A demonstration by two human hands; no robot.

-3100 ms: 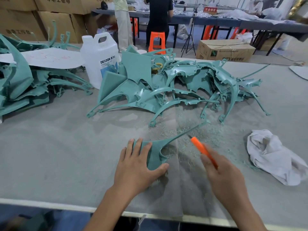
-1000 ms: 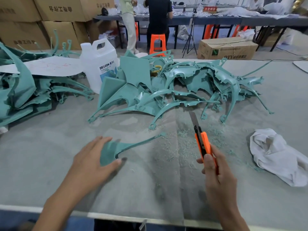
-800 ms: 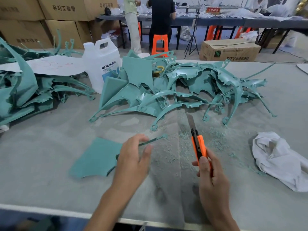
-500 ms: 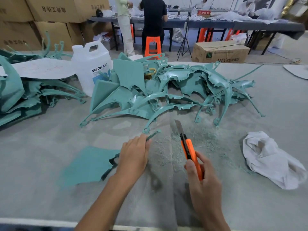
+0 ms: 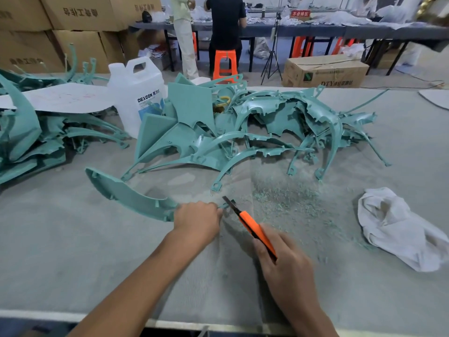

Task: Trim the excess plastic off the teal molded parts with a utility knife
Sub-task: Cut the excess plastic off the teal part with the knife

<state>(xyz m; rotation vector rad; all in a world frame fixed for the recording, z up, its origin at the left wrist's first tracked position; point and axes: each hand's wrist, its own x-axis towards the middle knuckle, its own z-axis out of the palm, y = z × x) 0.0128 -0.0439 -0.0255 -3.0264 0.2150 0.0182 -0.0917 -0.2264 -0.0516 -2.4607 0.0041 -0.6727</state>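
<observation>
The fingers (image 5: pixel 211 207) of our left hand (image 5: pixel 196 221) are curled tight on the thin end of a curved teal part (image 5: pixel 131 195), pinning it to the grey table (image 5: pixel 73 251) while the wide end arcs off to the left. Our right hand (image 5: pixel 284 261), a bit blurry, is wrapped round an orange utility knife (image 5: pixel 255 229). The blade is out, with its tip right at the part's skinny tip, just beside our left fingertips. Both forearms come in from the near edge.

Teal shavings (image 5: pixel 286 198) are scattered just past the knife, and the big pile of teal parts (image 5: pixel 243 132) sits behind that. Readable stuff: the white jug (image 5: pixel 138 93) says DEXCON, and the cardboard box (image 5: pixel 325 74) on the floor says DTY. The red sign (image 5: pixel 300 13) at the back has Chinese characters.
</observation>
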